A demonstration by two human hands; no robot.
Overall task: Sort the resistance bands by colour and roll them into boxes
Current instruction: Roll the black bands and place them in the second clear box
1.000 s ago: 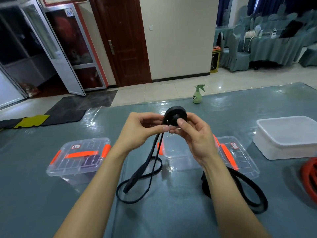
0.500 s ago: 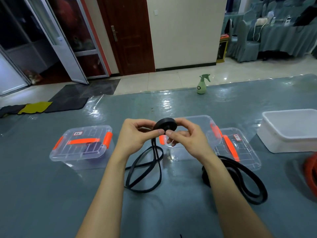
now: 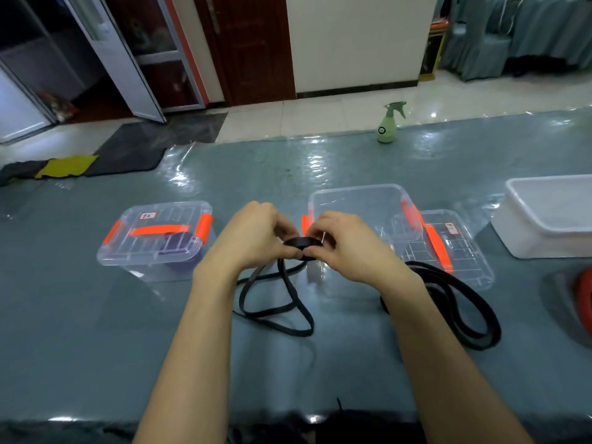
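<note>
Pinching the half-rolled black band (image 3: 299, 242) with curled fingers, left hand (image 3: 256, 238) and right hand (image 3: 349, 248) hold its coil tight, seemingly against unwinding, just before the open box (image 3: 355, 195), tail on the table (image 3: 96, 331).

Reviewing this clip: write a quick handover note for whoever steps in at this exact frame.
Left hand and right hand: both pinch the rolled part of the black band; its unrolled tail lies looped on the table.
Open clear box sits just behind the hands, its lid beside it to the right.
Done: closed clear box at left holds a dark roll.
Left: finish this roll and box it; then the second black band and the red band.
</note>
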